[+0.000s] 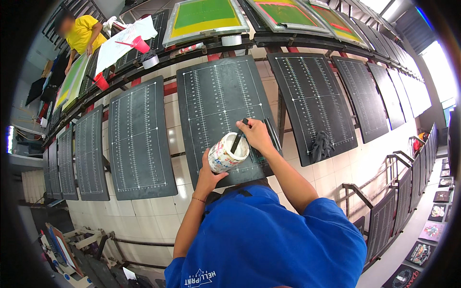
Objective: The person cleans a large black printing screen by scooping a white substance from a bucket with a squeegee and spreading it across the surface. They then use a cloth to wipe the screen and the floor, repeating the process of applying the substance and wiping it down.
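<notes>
Tub [222, 157] in left hand [208, 176], stick [236, 143] in fingers [247, 130] of right hand [259, 137]

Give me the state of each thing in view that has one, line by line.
White tub: open-topped, outside colour-splattered
Black-handled tool: slanted, lower end in the tub's mouth
Left hand: gripping the tub's side
Right hand: closed on the tool
Dark cloth-like item: crumpled, on the right-hand board
Green-and-yellow screen: lying face up

Crumpled cloth [322, 146] on black board [311, 96]
</notes>
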